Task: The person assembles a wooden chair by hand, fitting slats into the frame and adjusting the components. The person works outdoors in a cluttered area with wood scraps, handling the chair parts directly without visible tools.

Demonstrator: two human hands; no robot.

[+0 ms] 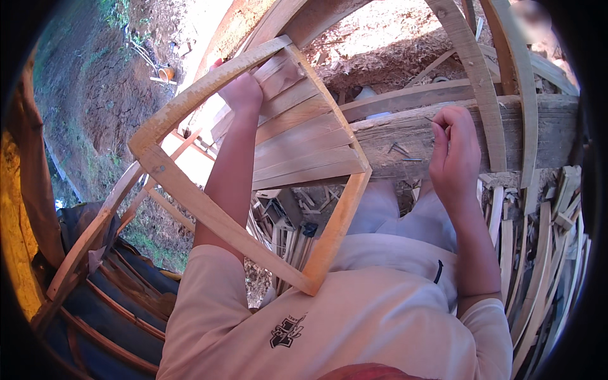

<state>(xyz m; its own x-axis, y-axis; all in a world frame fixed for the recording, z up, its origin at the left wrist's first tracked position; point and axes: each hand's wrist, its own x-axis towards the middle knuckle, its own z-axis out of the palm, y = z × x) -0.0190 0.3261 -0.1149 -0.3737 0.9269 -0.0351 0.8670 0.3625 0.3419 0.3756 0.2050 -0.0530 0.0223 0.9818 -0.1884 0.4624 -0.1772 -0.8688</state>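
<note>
A wooden frame [221, 218] with several slats [304, 130] fixed across part of it is tilted in front of my chest. My left forearm passes behind its near rail, and my left hand [244, 92] is closed around the far rail, fingers partly hidden behind the wood. To the right, my right hand [455, 142] is raised above a thick weathered beam [443, 136], pinching a thin nail [430, 119] between thumb and fingers. Several loose nails [399, 150] lie on the beam beside that hand.
Curved wooden pieces [472, 69] lean over the beam at the right. Wood strips [538, 266] are stacked at the lower right, and shavings [392, 38] cover the ground ahead. A chair-like wooden frame [95, 247] stands at the left. An orange container [166, 74] lies on bare soil.
</note>
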